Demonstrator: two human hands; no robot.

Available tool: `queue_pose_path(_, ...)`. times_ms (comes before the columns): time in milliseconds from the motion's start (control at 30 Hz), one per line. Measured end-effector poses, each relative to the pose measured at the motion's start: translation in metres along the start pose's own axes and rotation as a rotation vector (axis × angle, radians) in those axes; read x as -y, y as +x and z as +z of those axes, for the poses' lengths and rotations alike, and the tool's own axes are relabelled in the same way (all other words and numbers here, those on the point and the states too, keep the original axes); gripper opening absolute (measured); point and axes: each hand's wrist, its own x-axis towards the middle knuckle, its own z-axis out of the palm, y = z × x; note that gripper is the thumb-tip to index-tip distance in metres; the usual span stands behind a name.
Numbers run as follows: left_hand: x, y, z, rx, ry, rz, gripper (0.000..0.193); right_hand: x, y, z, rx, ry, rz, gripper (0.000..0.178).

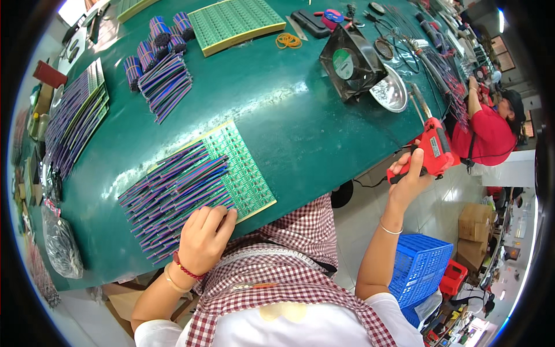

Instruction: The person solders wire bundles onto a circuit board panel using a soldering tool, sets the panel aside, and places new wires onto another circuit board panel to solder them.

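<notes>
A green circuit board panel (pixel 245 172) lies on the table before me. Rows of thin purple, blue and black wires (pixel 173 191) cover its left part, while the right part shows bare board. My left hand (pixel 205 234) rests at the panel's near edge, fingers curled and pressed together at the wire ends. Its fingertips are hidden, so whatever they pinch cannot be made out. Off the table's right edge, my right hand (pixel 409 176) grips a red soldering gun (pixel 433 144) by its handle. The gun's metal tip and thin feed tube point up and away, well apart from the panel.
Bundled wires (pixel 165 81) and another board panel (pixel 237 26) lie farther back. A black fan (pixel 352 63) stands beside a metal bowl (pixel 390 89). Wired panels (pixel 78 118) are stacked left. A blue crate (pixel 419 269) sits at lower right; a person in red (pixel 488 133) works beyond.
</notes>
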Motion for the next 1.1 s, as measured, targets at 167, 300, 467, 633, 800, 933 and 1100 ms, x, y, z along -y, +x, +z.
queue_pose_path(167, -0.004, 0.000, -0.003, -0.016, 0.042, -0.042, 0.033, 0.010, -0.005, -0.007, -0.077, -0.069, 0.145, 0.026)
queue_pose_path(300, 0.004, 0.003, -0.013, -0.100, 0.041, -0.113, 0.032, 0.022, -0.027, -0.016, -0.036, 0.032, -0.007, 0.031)
queue_pose_path(467, 0.038, 0.031, 0.002, -0.159, 0.029, -0.257, 0.015, 0.030, -0.058, -0.014, 0.057, 0.045, 0.013, 0.035)
queue_pose_path(633, 0.038, 0.041, 0.014, -0.066, 0.047, -0.319, 0.014, 0.042, -0.076, -0.014, 0.077, 0.070, 0.057, 0.038)
queue_pose_path(800, 0.031, 0.034, -0.001, -0.211, -0.158, -0.271, 0.015, 0.049, -0.089, -0.019, 0.197, 0.093, 0.073, 0.047)
queue_pose_path(933, 0.014, 0.012, -0.010, -0.192, -0.287, -0.192, 0.016, 0.054, -0.114, -0.026, 0.430, 0.038, 0.133, 0.062)
queue_pose_path(1100, -0.003, -0.009, 0.006, -0.167, -0.291, -0.178, 0.024, 0.060, -0.145, -0.041, 0.713, 0.026, 0.482, 0.067)
